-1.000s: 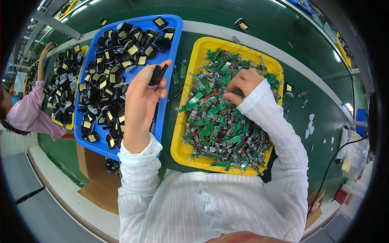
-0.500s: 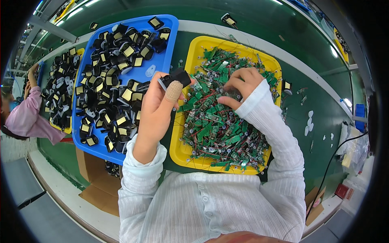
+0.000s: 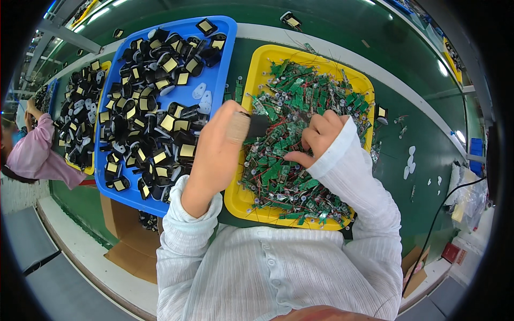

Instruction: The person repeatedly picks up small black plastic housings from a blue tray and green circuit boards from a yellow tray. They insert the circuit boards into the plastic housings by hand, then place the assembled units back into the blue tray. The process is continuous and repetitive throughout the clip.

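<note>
A black plastic housing [image 3: 257, 126] is gripped in my left hand [image 3: 217, 155], above the near-left side of the yellow tray [image 3: 233, 199]. A tan bandage wraps the thumb of that hand. The housing's far side is hidden by my fingers. My right hand [image 3: 323, 138] hovers over the middle of the tray with curled fingers and the thumb apart from them; I see nothing between them. Beneath it lies a tangled heap of green circuit boards [image 3: 289, 172] with red wires and small clear round parts.
Left of my hand, a blue tray [image 3: 217, 80] holds many black housings with pale yellow pads. Two white pieces [image 3: 202, 95] lie inside it. Further left stands another yellow tray [image 3: 85, 169], near a co-worker in a pink sleeve [image 3: 33, 143]. Loose white pieces [image 3: 410, 162] rest on the green table.
My left hand has moved slightly right and turned, tipping the black housing. My right hand has shifted a little down, its fingers more curled. Another white piece shows in the blue tray.
</note>
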`<state>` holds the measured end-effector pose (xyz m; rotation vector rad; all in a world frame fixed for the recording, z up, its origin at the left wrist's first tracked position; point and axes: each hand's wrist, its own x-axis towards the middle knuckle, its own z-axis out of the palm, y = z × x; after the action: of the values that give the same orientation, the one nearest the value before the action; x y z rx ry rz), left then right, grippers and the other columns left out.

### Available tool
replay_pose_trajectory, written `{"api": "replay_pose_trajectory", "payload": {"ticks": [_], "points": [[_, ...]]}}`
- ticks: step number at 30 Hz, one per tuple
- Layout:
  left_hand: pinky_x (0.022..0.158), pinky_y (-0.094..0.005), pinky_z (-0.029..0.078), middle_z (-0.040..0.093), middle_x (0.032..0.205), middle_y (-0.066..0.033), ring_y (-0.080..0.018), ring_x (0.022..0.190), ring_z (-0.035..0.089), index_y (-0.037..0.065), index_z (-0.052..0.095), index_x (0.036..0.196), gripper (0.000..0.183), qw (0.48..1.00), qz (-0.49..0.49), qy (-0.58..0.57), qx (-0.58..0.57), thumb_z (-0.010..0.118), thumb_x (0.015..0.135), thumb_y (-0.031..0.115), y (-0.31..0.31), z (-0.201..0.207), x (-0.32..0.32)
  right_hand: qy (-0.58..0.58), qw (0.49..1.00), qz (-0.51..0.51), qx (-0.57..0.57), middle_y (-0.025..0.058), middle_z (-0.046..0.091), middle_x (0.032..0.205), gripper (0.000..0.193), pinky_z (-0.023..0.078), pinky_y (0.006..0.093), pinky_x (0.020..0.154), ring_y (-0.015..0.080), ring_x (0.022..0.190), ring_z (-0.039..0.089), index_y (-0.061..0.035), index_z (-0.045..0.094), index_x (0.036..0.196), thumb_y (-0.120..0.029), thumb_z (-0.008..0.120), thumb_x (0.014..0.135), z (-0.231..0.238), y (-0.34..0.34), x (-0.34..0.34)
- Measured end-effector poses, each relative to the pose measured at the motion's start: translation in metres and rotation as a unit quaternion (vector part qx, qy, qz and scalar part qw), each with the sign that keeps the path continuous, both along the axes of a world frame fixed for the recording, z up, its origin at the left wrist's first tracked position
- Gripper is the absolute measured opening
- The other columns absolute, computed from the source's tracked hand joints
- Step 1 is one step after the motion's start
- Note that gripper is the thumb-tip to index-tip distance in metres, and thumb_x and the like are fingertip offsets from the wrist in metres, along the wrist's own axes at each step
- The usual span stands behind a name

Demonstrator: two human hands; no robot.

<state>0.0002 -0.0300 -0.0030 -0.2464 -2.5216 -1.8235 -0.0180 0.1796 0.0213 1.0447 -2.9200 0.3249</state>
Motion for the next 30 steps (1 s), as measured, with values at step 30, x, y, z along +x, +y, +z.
{"api": "replay_pose_trajectory", "payload": {"ticks": [30], "points": [[0.077, -0.0275, 0.044, 0.060, 0.099, -0.0115, -0.0169, 0.088, 0.057, -0.002, 0.057, 0.096, 0.034, 0.987, -0.022, 0.028, 0.156, 0.072, 0.069, 0.011, 0.037, -0.001, 0.009, -0.339, 0.709, -0.115, -0.608, 0.0109, 0.053, 0.077, 0.013, 0.051, 0.0294, 0.062, 0.0179, 0.066, 0.059, -0.0003, 0.042, 0.085, -0.003, 0.053, 0.080, -0.002, -0.006, 0.016]]}}
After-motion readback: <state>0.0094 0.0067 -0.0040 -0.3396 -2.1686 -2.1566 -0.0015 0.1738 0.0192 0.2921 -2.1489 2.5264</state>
